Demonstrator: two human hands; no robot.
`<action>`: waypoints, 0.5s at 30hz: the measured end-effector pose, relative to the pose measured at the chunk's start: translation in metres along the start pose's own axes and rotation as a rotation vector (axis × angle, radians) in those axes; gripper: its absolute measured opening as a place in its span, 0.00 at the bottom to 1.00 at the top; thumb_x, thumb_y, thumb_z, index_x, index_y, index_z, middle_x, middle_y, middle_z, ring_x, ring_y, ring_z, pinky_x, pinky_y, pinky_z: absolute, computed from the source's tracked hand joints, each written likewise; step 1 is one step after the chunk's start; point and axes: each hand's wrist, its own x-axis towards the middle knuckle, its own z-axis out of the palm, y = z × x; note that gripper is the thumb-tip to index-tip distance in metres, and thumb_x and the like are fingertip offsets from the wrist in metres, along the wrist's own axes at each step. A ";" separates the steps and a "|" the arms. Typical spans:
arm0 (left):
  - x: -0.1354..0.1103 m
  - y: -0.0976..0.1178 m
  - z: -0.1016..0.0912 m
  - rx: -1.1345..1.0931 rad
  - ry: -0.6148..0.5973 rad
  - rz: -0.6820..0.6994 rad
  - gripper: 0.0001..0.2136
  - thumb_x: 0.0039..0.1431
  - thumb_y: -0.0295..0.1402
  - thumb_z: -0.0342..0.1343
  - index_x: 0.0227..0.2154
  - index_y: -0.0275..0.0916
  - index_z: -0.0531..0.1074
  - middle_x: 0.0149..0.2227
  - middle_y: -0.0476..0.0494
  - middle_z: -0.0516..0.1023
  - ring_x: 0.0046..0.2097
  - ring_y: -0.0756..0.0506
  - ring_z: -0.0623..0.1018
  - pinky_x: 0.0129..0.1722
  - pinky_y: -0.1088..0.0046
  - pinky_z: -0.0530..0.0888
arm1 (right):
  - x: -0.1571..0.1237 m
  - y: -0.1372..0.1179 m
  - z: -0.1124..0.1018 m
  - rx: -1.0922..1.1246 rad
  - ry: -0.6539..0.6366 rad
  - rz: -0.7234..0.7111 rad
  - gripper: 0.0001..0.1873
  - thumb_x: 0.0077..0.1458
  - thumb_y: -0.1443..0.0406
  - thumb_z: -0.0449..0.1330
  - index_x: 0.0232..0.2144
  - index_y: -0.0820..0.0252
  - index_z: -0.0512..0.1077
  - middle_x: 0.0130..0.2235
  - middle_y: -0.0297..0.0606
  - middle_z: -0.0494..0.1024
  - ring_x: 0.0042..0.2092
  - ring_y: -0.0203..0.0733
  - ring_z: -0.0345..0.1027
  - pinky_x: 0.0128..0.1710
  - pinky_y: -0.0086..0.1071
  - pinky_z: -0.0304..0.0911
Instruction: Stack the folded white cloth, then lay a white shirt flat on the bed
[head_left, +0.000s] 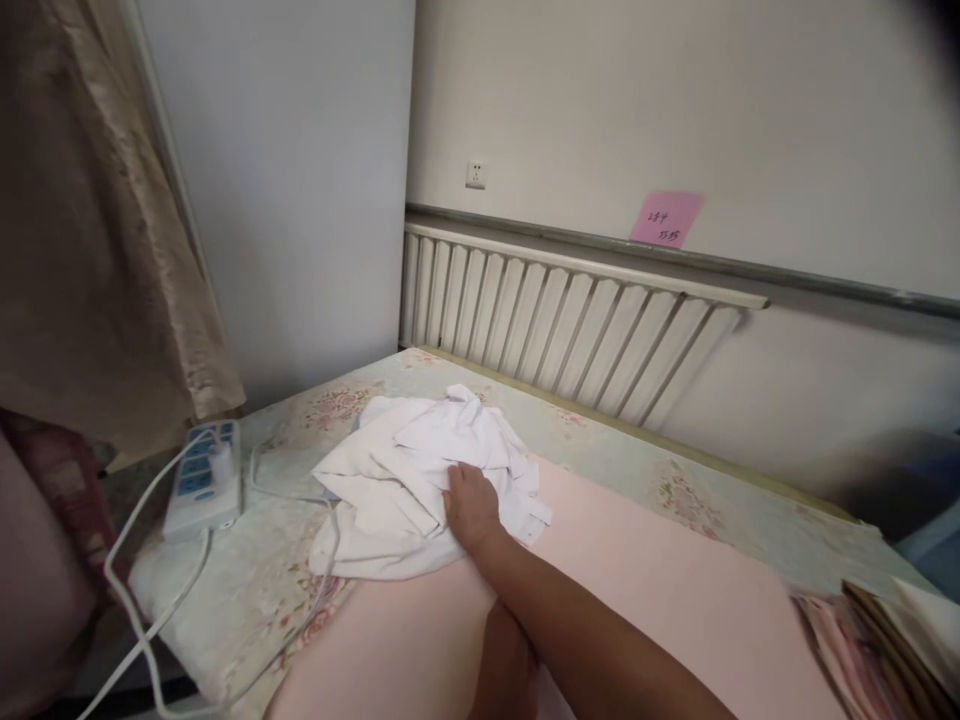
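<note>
The right hand (471,507) rests on a crumpled white garment (420,480), fingers curled into the fabric at its near right edge. The fingertips are buried in the folds, so whether they pinch the cloth or only press on it cannot be told. The right forearm runs from the lower right of the frame up to the hand. A second forearm shows at the bottom centre, beneath the right arm; the left hand is hidden, and its grip cannot be told.

The garment lies bunched on the bed, partly on the pink sheet (637,590) and partly on the floral mattress cover (247,580). Its long axis runs roughly from the near left to the far right, with a raised fold pointing toward the radiator (555,320). A flat strip of cloth sticks out at its right edge, just beside the hand.

A power strip (204,478) sits left of the garment, apart from it. Its white cable (150,620) loops across the cover and passes under the garment's left edge. A pink note (666,218) is stuck on the wall above the radiator.
</note>
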 end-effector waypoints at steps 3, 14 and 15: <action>-0.004 0.011 0.010 0.051 -0.054 0.074 0.16 0.55 0.44 0.55 0.40 0.39 0.74 0.32 0.41 0.78 0.43 0.38 0.75 0.41 0.64 0.73 | 0.010 0.009 0.003 -0.012 -0.033 -0.001 0.18 0.57 0.71 0.50 0.51 0.62 0.64 0.50 0.48 0.72 0.48 0.49 0.64 0.44 0.39 0.61; 0.020 -0.004 0.010 -0.142 -0.104 -0.040 0.11 0.53 0.39 0.55 0.34 0.37 0.72 0.36 0.40 0.78 0.38 0.43 0.78 0.40 0.67 0.74 | 0.000 0.042 -0.012 -0.014 -0.002 0.039 0.16 0.60 0.70 0.45 0.44 0.56 0.70 0.40 0.39 0.78 0.40 0.42 0.71 0.37 0.32 0.60; 0.023 -0.006 0.008 -0.151 -0.073 -0.062 0.11 0.54 0.39 0.55 0.35 0.37 0.71 0.36 0.39 0.78 0.38 0.43 0.79 0.41 0.67 0.74 | -0.005 0.045 -0.016 -0.011 0.011 0.039 0.16 0.60 0.70 0.46 0.43 0.56 0.71 0.40 0.39 0.78 0.40 0.42 0.71 0.37 0.31 0.60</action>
